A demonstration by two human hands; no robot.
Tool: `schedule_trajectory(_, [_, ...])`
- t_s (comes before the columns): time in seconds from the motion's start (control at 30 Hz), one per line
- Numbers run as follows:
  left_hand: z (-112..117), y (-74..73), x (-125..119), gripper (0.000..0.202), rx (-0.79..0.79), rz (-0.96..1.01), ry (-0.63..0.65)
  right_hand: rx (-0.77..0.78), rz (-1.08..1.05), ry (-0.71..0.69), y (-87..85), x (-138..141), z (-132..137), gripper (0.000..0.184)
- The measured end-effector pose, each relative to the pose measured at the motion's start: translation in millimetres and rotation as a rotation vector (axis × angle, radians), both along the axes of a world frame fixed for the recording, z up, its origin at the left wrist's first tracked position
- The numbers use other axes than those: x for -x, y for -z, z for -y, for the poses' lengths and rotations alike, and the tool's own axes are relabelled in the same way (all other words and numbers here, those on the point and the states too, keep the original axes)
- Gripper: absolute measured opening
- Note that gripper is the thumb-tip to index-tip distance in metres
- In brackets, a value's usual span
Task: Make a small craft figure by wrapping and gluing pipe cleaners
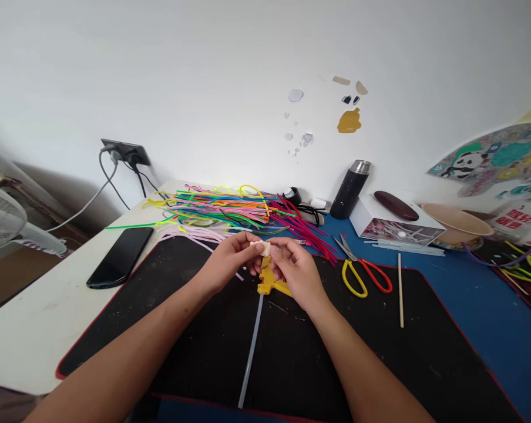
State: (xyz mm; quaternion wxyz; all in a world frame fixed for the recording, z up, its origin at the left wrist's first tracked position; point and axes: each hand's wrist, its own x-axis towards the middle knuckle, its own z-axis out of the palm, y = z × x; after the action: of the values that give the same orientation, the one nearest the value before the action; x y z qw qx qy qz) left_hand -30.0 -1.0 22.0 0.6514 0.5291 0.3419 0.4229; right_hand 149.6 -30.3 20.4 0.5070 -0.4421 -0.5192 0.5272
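Note:
My left hand (pixel 242 252) and my right hand (pixel 294 267) meet over the middle of the black mat. Between their fingertips they pinch a small pale pinkish-white fuzzy piece (pixel 260 247), whose exact shape is partly covered by the fingers. Just below lies a yellow hot glue gun (pixel 268 284), partly hidden behind my right hand. From its back end a long translucent glue stick (pixel 251 352) runs toward the near edge of the mat.
Colourful pipe cleaners (pixel 221 205) are heaped at the back. Scissors (pixel 358 267) and a wooden stick (pixel 400 291) lie to the right. A phone (pixel 121 257) rests at the left. A dark flask (pixel 350 191) and a white box (pixel 393 223) stand along the wall.

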Motion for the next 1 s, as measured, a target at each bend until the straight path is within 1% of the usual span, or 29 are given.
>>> schedule_trajectory(0.1, [1.0, -0.3, -0.8, 0.042, -0.021, 0.071, 0.005, 0.013, -0.023, -0.003, -1.3, -0.4, -0.4, 0.045])
schedule_trajectory(0.2, [0.2, -0.1, -0.2, 0.045, 0.01, 0.196, 0.011, 0.04, -0.056, 0.009, -0.9, -0.8, -0.9, 0.046])
schedule_trajectory(0.27, [-1.1, 0.9, 0.5, 0.046, 0.032, 0.233, 0.014, 0.06, -0.082, 0.022, -0.1, -0.6, -1.1, 0.047])
schedule_trajectory(0.4, [-2.7, 3.9, 1.1, 0.042, 0.058, 0.182, -0.018, 0.089, -0.105, 0.005, 2.8, 0.7, -1.4, 0.046])
schedule_trajectory(0.57, [-1.8, 3.1, 0.6, 0.041, 0.001, 0.089, -0.077, 0.102, -0.103, -0.047, 5.0, 2.1, -0.7, 0.044])
schedule_trajectory(0.8, [-0.7, 2.6, -0.7, 0.039, -0.011, 0.078, -0.098, 0.116, -0.095, -0.051, 6.4, 2.5, -0.8, 0.043])
schedule_trajectory(0.9, [0.1, 2.6, -0.9, 0.043, -0.013, 0.097, -0.126, 0.121, -0.084, -0.036, 7.3, 2.4, -1.9, 0.044])
schedule_trajectory(1.0, [0.9, 1.5, -0.8, 0.039, -0.043, 0.086, -0.152, 0.105, -0.05, -0.007, 8.1, 2.1, -2.6, 0.045])
